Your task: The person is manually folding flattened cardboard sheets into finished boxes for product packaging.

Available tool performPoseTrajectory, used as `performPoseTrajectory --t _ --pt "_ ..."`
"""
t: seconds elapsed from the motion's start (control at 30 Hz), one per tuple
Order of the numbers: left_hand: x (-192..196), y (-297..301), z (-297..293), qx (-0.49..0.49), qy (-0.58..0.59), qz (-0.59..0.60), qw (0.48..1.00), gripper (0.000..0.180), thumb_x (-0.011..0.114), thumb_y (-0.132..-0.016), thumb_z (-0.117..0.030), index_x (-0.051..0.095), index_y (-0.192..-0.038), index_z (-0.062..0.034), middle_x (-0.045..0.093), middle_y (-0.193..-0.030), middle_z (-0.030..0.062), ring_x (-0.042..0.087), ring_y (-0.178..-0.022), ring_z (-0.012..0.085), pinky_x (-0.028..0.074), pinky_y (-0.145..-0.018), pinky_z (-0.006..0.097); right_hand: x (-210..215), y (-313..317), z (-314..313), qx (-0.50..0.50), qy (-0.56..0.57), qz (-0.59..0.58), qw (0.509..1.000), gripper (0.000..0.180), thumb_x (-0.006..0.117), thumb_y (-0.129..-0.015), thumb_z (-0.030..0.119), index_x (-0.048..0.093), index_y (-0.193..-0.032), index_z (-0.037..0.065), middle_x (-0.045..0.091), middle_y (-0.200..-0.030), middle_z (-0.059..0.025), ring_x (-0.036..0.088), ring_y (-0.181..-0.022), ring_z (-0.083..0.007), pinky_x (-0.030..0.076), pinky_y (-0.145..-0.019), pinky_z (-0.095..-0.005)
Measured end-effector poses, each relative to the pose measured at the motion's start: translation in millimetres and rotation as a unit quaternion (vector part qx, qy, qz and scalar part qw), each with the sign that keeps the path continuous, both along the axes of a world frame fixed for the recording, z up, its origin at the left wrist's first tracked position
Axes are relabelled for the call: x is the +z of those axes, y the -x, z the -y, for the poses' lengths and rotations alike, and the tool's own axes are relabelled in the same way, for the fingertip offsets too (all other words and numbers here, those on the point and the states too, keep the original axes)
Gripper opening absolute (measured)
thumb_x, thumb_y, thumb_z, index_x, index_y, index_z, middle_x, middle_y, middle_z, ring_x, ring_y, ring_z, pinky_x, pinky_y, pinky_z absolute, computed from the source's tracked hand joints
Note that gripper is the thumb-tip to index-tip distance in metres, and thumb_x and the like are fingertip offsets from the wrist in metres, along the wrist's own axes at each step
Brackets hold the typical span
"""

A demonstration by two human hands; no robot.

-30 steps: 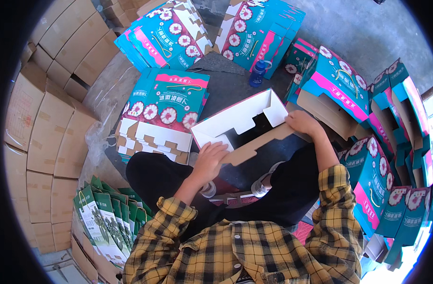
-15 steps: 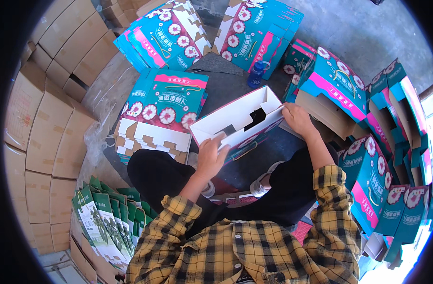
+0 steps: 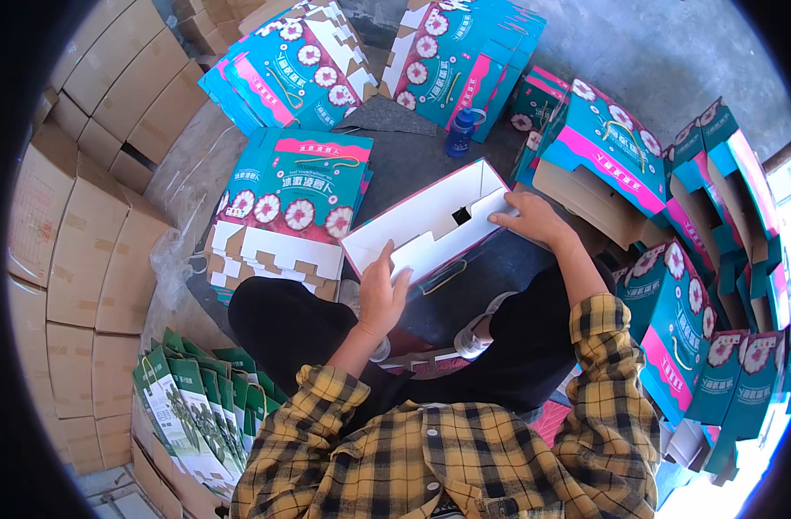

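An open cardboard gift box (image 3: 426,223), white inside and teal and magenta outside, is tilted in front of me above my knees. Its near wall meets white flaps with a small dark gap between them. My left hand (image 3: 380,294) is at the near left corner, finger and thumb straddling the wall's edge. At the right end, my right hand (image 3: 538,221) grips the box, its thumb pressing over the white flap. A yellow cord handle (image 3: 445,278) hangs on the outer near side.
Flat printed boxes lie stacked left of the work (image 3: 296,195), with more stacks (image 3: 292,69) behind. A blue bottle (image 3: 462,134) stands beyond the box. Formed boxes (image 3: 603,147) pile up at right. Brown cartons (image 3: 93,251) and green bags (image 3: 192,402) are at left.
The white flaps inside the box have folded closer together, and the dark gap has shrunk. My right thumb has come over the flap; my left fingers have shifted slightly along the near wall.
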State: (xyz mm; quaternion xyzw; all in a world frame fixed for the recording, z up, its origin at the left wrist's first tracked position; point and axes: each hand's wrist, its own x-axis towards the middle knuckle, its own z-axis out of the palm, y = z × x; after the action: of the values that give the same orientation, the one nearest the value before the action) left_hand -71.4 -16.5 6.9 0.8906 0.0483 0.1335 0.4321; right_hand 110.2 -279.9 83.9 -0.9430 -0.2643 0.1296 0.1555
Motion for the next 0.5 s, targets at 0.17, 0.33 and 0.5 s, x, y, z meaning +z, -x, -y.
performPoseTrajectory --t 0.17,0.33,0.5 --pt "-7 -4 9 0.029 0.006 0.119 0.992 0.056 0.059 -0.088 -0.020 0.038 -0.135 0.0040 0.045 -0.124 0.0291 0.048 -0.113 0.0392 0.040 -0.095 0.042 -21 7 -6 -0.030 -0.073 0.052 0.996 0.054 0.065 -0.081 0.041 0.055 -0.119 0.003 0.058 -0.114 -0.0218 0.055 -0.106 -0.0374 0.045 -0.089 -0.0429" --pt "-4 -5 6 0.004 -0.237 0.145 0.961 0.057 0.066 -0.081 -0.019 0.044 -0.130 0.0002 0.038 -0.137 0.0235 0.033 -0.128 0.0447 0.030 -0.104 0.050 -22 14 -21 0.101 -0.035 0.266 0.958 0.073 0.073 -0.073 0.036 0.044 -0.134 0.008 0.041 -0.137 -0.0176 0.043 -0.123 -0.0357 0.041 -0.098 -0.0421" --pt "0 -2 7 -0.098 -0.292 0.062 0.949 0.056 0.066 -0.082 -0.027 0.048 -0.129 -0.0027 0.041 -0.137 0.0197 0.034 -0.130 0.0392 0.027 -0.105 0.053 -30 26 -26 0.201 -0.019 0.216 0.955 0.072 0.076 -0.070 0.031 0.046 -0.132 0.010 0.044 -0.135 -0.0144 0.042 -0.125 -0.0335 0.036 -0.102 -0.0427"
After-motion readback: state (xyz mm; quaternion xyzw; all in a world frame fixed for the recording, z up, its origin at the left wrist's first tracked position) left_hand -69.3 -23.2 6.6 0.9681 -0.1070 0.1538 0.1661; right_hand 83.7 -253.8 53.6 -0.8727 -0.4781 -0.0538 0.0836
